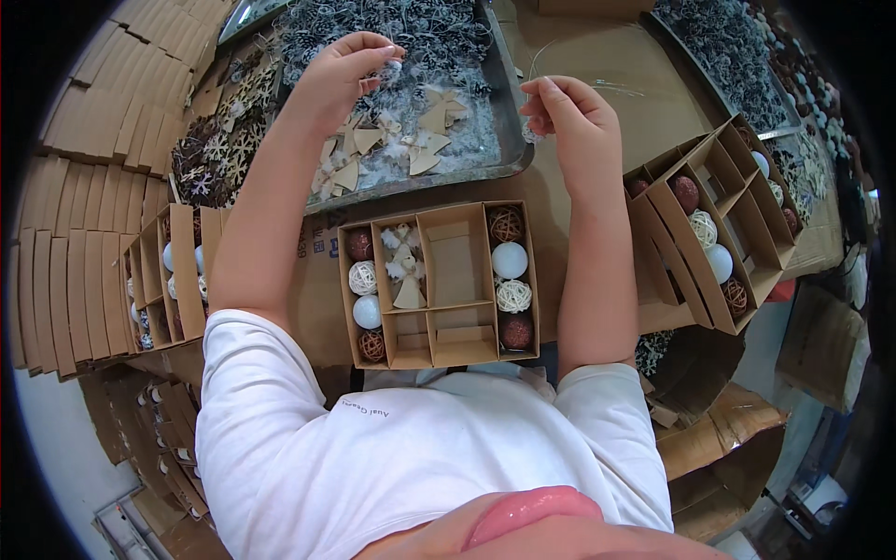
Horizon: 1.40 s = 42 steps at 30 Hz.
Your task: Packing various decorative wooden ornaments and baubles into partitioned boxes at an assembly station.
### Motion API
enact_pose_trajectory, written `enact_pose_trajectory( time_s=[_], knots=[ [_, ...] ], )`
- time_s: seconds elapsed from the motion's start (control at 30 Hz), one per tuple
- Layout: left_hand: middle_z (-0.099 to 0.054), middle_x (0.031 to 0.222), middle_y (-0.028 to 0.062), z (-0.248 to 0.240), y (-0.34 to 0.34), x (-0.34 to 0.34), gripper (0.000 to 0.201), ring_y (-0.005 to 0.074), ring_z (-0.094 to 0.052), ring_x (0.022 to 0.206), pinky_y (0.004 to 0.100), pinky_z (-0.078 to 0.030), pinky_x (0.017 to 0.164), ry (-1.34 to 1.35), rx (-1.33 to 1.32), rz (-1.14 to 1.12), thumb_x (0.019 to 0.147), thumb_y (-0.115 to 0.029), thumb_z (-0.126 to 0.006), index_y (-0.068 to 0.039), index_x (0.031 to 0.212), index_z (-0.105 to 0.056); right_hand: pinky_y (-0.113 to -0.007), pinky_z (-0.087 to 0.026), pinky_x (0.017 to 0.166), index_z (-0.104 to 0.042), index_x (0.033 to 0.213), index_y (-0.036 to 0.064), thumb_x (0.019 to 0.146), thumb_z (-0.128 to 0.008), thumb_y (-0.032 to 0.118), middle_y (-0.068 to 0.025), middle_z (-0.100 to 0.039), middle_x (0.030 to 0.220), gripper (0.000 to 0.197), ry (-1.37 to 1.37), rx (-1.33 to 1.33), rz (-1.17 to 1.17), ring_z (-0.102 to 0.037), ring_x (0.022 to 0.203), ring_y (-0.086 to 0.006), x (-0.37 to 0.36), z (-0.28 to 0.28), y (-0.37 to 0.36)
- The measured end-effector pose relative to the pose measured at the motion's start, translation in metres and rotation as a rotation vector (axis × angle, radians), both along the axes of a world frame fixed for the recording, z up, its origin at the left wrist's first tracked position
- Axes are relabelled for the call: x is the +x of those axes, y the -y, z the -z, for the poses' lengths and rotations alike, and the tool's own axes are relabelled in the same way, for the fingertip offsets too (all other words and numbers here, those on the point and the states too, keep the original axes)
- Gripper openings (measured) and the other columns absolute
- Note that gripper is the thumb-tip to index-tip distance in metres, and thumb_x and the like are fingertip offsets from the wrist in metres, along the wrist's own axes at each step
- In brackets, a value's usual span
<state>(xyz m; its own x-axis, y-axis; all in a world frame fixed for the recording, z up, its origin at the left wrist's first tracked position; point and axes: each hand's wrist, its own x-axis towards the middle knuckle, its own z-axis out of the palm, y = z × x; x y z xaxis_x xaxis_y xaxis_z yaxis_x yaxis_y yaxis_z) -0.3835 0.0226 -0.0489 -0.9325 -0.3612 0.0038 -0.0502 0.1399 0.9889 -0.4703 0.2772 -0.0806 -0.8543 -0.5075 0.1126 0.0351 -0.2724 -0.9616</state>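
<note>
My left hand (pixel 359 70) is raised over a metal tray (pixel 509 168), fingers pinched at a small whitish piece (pixel 391 69) whose kind I cannot make out. Over the tray's right edge, my right hand (pixel 571 105) is closed on thin clear threads (pixel 536 63). A frosted whitish bit (pixel 532 134) shows under its fingers, mostly hidden. Inside the tray are frosted pine cones (pixel 392 23) and, nearer me, wooden angel ornaments (pixel 425 154). Before my body sits a divided cardboard box (pixel 457 359), with balls in its side columns and angel ornaments (pixel 407 266) in one compartment.
More divided boxes with balls stand at right (pixel 723 224) and left (pixel 154 280). Stacked cardboard pieces (pixel 70 215) line the left side. Wooden snowflakes (pixel 219 149) lie left of the tray. Another tray of pine cones (pixel 723 65) is at far right, and an open carton (pixel 728 457) stands below.
</note>
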Motion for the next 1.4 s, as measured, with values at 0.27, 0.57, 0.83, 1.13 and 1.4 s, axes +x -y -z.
enact_pose_trajectory(
  time_s=[0.27, 0.57, 0.83, 1.13, 1.4],
  knots=[
    [-0.059, 0.081, -0.0077, -0.015, 0.001, 0.031, 0.008, 0.0023, -0.051, 0.079, 0.0202, -0.04, 0.075, -0.095, -0.074, 0.006, 0.087, -0.021, -0.064, -0.013, 0.088, -0.063, -0.02, -0.043, 0.061, -0.068, 0.091, 0.0013, 0.092, -0.057, 0.017, -0.0022, -0.063, 0.075, 0.019, -0.019, -0.024, 0.017, -0.054, 0.066, -0.0061, -0.001, 0.003, 0.0],
    [-0.054, 0.073, -0.0032, 0.01, 0.004, 0.073, 0.015, 0.0059, -0.045, 0.066, 0.023, -0.037, 0.06, 0.031, -0.377, -0.16, 0.089, -0.02, -0.059, -0.005, 0.086, -0.059, -0.022, -0.038, 0.054, -0.058, 0.086, 0.003, 0.09, -0.06, 0.013, -0.0003, -0.056, 0.066, 0.011, -0.004, -0.054, 0.143, -0.051, 0.061, -0.0067, -0.013, 0.009, -0.007],
    [-0.062, 0.074, 0.0059, -0.005, 0.016, 0.091, 0.019, 0.0135, -0.056, 0.067, 0.0313, -0.045, 0.063, 0.077, -0.492, -0.234, 0.09, -0.021, -0.056, -0.002, 0.089, -0.059, -0.03, -0.046, 0.059, -0.055, 0.106, 0.0021, 0.091, -0.052, 0.009, -0.0055, -0.061, 0.081, 0.016, 0.431, -0.482, -0.238, -0.058, 0.072, -0.0165, -0.028, 0.017, -0.008],
    [-0.063, 0.085, 0.0028, -0.009, 0.012, 0.093, 0.022, 0.0103, -0.055, 0.069, 0.0268, -0.047, 0.066, -0.094, -0.358, -0.364, 0.094, -0.018, -0.05, -0.004, 0.108, -0.058, -0.042, -0.05, 0.083, -0.062, 0.107, 0.0014, 0.09, -0.05, 0.011, -0.0106, -0.066, 0.091, 0.023, 0.49, -0.536, -0.439, -0.062, 0.096, -0.0279, -0.017, 0.005, 0.034],
    [-0.063, 0.088, 0.008, 0.002, 0.057, 0.106, 0.016, 0.0134, -0.059, 0.059, 0.0298, -0.052, 0.054, -0.692, 1.357, -0.029, 0.096, -0.011, -0.045, -0.002, 0.099, -0.058, -0.034, -0.048, 0.084, -0.069, 0.098, 0.0009, 0.09, -0.051, 0.015, -0.0095, -0.068, 0.092, 0.024, -0.175, -0.022, -0.071, -0.063, 0.089, -0.0247, -0.021, 0.006, 0.082]
  ],
)
